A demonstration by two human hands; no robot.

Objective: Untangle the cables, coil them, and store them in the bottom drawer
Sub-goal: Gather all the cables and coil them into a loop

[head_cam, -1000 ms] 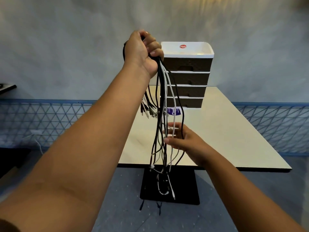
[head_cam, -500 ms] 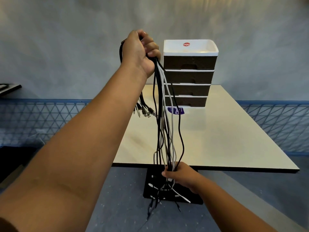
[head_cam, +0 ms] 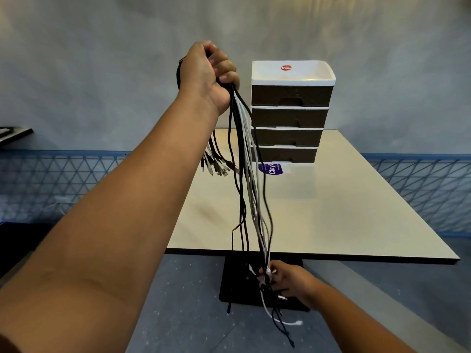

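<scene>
Hanging from the raised left hand (head_cam: 207, 75) is a bundle of cables (head_cam: 251, 179), black, grey and white; the fingers are curled tight around the bundle's top, and a short cluster of plug ends (head_cam: 216, 166) dangles just beside the forearm, above the table (head_cam: 331, 212). The long strands run down past the table's near edge, mostly parallel, though several cross and bow apart midway; whether any knots remain there cannot be told. The right hand (head_cam: 283, 278) sits low, below the table edge, its fingers closed around the strands near their lower ends; loose tails trail beneath it toward the floor, one white tail curling outward.

To the right, at the far end of the table, stands a drawer unit (head_cam: 290, 113) of four dark drawers under a white top tray; all four appear shut, including the bottom drawer (head_cam: 290, 154); a purple label (head_cam: 271, 168) lies on the table in front of it.

Judgement on progress: early. The cables are gathered and drawn out lengthwise, which suggests untangling is under way; no cable is separated from the rest, none is coiled, and none is stored. Remaining work: free each cable, coil it, open the bottom drawer, place the coils inside.
</scene>
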